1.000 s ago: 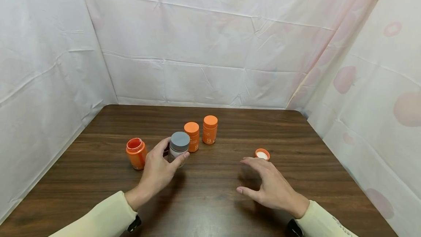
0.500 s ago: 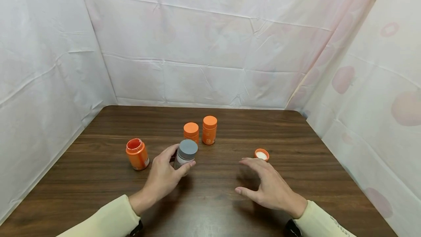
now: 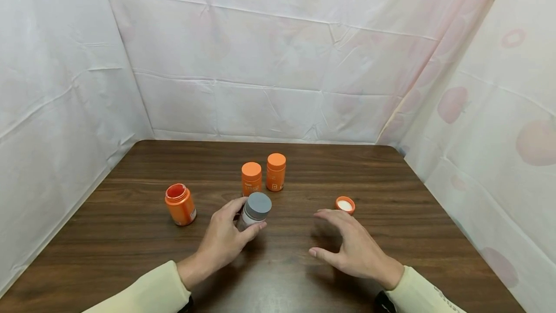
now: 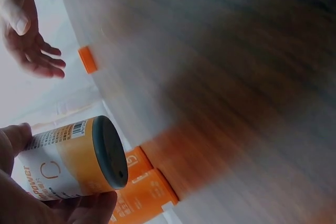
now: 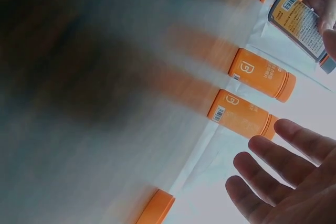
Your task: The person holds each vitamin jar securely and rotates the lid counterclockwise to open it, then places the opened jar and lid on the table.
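Observation:
My left hand [image 3: 220,236] grips a supplement bottle with a grey lid [image 3: 258,206], fingers and thumb round its sides. In the left wrist view the bottle [image 4: 65,161] shows a white and yellow label and a dark base, held off the table. My right hand [image 3: 357,250] hovers over the table with fingers spread and nothing in it. Just beyond its fingertips lies an orange cap [image 3: 345,205], white inside facing up. At the left stands an uncapped orange bottle [image 3: 180,207].
Two capped orange bottles, a nearer one [image 3: 251,177] and a farther one [image 3: 276,173], stand upright behind the held bottle. The dark wooden table [image 3: 304,163] is bounded by pale cloth curtains [image 3: 269,62] at the back and both sides.
My left hand has carried the grey-lidded bottle to the right and nearer to me, away from the uncapped orange bottle. My right hand has barely moved.

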Motion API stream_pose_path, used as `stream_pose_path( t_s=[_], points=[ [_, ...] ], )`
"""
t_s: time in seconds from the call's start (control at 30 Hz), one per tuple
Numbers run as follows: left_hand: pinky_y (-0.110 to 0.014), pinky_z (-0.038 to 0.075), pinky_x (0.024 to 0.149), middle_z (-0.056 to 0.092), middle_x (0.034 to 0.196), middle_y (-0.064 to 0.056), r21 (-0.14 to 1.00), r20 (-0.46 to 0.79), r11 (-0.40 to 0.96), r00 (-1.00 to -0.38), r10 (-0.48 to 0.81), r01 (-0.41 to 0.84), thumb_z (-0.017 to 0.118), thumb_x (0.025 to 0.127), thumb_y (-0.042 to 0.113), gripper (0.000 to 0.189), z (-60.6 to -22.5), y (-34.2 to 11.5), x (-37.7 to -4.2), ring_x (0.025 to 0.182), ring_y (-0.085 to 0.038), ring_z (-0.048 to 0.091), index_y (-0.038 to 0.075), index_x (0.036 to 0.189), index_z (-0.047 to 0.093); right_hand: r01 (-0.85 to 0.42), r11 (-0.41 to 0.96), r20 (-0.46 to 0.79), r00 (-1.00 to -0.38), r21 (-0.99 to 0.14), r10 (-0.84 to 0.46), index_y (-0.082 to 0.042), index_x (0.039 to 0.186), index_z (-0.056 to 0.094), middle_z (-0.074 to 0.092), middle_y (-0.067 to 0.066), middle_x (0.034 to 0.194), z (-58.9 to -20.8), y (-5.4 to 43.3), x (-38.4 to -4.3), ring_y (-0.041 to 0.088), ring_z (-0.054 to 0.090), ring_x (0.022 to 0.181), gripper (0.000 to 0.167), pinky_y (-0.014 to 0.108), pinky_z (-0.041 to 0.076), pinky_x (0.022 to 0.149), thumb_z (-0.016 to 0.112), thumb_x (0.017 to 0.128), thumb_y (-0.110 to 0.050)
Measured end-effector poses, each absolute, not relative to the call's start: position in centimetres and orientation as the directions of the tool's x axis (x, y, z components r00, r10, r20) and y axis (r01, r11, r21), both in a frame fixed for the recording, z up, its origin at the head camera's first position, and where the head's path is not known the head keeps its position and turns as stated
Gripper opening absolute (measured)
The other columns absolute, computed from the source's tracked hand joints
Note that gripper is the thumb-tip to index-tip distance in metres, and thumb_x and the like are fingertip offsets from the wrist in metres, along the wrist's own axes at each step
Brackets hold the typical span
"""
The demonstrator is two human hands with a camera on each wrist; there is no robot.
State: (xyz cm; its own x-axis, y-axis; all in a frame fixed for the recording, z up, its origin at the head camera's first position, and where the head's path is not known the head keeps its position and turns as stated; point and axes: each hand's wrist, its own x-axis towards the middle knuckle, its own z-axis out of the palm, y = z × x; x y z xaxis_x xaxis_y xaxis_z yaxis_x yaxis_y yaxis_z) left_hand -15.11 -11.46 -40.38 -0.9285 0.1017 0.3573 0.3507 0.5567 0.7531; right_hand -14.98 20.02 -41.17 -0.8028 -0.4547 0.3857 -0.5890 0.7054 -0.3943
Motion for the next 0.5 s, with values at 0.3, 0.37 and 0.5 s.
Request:
stream_pose_path(
  t_s=[0.3,0.37,0.5],
  points=[
    [-0.036,0.054,0.089,0.066,0.112,0.011,0.752,0.353,0.55,-0.927,0.129,0.363,0.093,0.076,0.021,0.057,-40.66,-10.76,-14.68,0.1,-0.007,0.064,0.021,0.127,0.067,-0.573,0.7,0.368,-0.816,-0.426,-0.445,-0.026,0.137,0.06,0.061,-0.004,0.139,-41.27,19.73,-14.94,0.013,0.055,0.127,0.071,0.047,0.048,0.102,0.078,0.081,-0.065],
    [-0.036,0.054,0.089,0.065,0.111,0.012,0.751,0.348,0.553,-0.928,0.132,0.36,0.093,0.077,0.022,0.055,-40.68,-10.68,-14.61,0.1,-0.007,0.064,0.022,0.126,0.067,-0.571,0.699,0.367,-0.818,-0.43,-0.443,-0.026,0.137,0.06,0.061,-0.003,0.139,-41.29,19.7,-14.91,0.013,0.055,0.127,0.072,0.047,0.048,0.102,0.078,0.08,-0.066],
    [-0.039,0.054,0.09,0.065,0.111,0.012,0.749,0.346,0.555,-0.928,0.139,0.362,0.093,0.077,0.022,0.054,-40.7,-10.56,-14.56,0.099,-0.007,0.064,0.022,0.124,0.068,-0.571,0.699,0.371,-0.818,-0.431,-0.44,-0.026,0.137,0.06,0.061,-0.004,0.139,-41.32,19.64,-14.84,0.013,0.055,0.127,0.072,0.046,0.048,0.101,0.078,0.08,-0.066]
  ],
)
